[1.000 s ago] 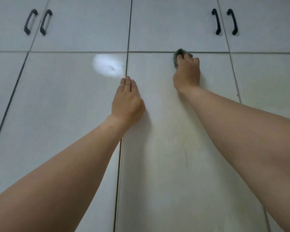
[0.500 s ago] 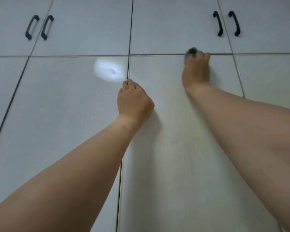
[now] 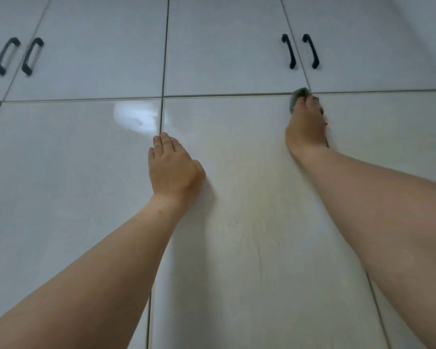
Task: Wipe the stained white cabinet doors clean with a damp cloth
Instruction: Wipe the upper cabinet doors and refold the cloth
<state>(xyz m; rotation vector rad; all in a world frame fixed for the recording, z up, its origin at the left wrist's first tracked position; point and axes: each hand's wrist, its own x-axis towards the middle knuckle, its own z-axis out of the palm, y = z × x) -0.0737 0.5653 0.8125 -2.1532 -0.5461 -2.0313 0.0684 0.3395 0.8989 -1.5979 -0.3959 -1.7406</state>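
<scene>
Pressing a small grey-green damp cloth (image 3: 297,98) against the glossy white lower cabinet door (image 3: 249,222), my right hand (image 3: 306,127) has its fingers curled over the wad, gripping it at the door's top right corner, just under the horizontal seam. Over the last second the cloth has slid along that top edge from near the middle of the door to this corner, so 1 pass along the upper strip looks finished. My left hand (image 3: 173,167) lies flat with fingers straight, bracing on the same door beside the vertical gap; it has barely shifted. Yellowish streaks still run down the middle of this door below both hands, so I judge most of the job remains. The next stroke probably needs to come down through those streaks. Above the seam, 2 pairs of curved black metal handles (image 3: 300,51) sit on the upper doors, which I have not reached.
</scene>
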